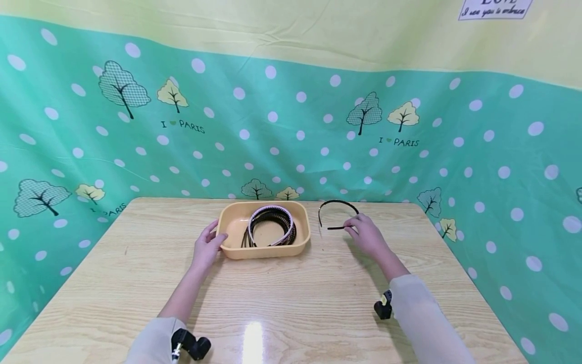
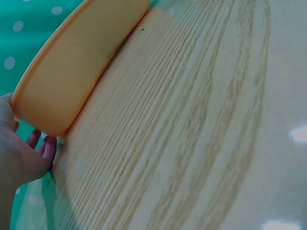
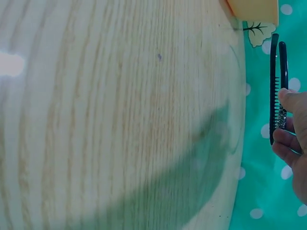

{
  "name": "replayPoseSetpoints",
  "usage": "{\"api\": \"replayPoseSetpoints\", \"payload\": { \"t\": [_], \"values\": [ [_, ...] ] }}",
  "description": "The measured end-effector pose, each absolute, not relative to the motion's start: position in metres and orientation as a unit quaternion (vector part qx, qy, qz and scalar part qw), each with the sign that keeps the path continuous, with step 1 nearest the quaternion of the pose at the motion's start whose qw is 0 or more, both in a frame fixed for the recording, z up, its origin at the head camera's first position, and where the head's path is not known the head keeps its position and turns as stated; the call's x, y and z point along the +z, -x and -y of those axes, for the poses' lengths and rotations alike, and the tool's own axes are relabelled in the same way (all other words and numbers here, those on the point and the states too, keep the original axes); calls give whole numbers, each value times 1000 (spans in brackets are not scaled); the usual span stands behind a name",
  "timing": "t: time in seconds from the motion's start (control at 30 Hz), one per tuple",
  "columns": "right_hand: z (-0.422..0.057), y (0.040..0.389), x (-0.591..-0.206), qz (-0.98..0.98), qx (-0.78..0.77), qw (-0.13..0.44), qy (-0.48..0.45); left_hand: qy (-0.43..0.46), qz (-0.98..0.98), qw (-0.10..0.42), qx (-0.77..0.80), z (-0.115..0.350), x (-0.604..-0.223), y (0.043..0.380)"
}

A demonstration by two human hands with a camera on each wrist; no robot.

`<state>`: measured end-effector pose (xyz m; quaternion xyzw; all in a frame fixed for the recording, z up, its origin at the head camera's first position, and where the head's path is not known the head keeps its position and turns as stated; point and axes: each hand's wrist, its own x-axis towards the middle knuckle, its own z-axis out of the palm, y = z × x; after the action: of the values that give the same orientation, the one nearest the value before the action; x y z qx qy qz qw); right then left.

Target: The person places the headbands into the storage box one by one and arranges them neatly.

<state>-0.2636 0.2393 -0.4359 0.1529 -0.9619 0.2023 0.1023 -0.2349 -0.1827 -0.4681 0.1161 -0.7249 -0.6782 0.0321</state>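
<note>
A peach-coloured plastic bin point(image 1: 265, 254) stands toward the back of the table. Inside it lies a loose nest of dark headbands point(image 1: 293, 236) with a pale lilac headband point(image 1: 250, 230) on top. My left hand point(image 1: 207, 247) grips the bin's left end, thumb over the rim and fingers outside; the left wrist view shows the bin's outer wall point(image 2: 72, 72) beside these fingers. To the right of the bin, my right hand point(image 1: 369, 236) pinches a black headband point(image 1: 338, 201) by one side, above the tabletop. Small teeth and a glittery patch show on this headband point(image 3: 273, 86) in the right wrist view.
The wood-grain table point(image 1: 291, 293) reaches back to a green dotted curtain point(image 1: 291, 126) with tree prints. A small black wrist camera point(image 1: 193, 345) sits on the left sleeve, another wrist camera point(image 1: 383, 306) on the right.
</note>
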Motion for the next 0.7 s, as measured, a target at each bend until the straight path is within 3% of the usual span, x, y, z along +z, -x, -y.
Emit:
{"api": "replayPoseSetpoints", "payload": {
  "t": [0.7],
  "values": [
    [-226, 264, -425, 957, 208, 116, -166, -116, 724, 35, -679, 183, -470, 236]
  ]
}}
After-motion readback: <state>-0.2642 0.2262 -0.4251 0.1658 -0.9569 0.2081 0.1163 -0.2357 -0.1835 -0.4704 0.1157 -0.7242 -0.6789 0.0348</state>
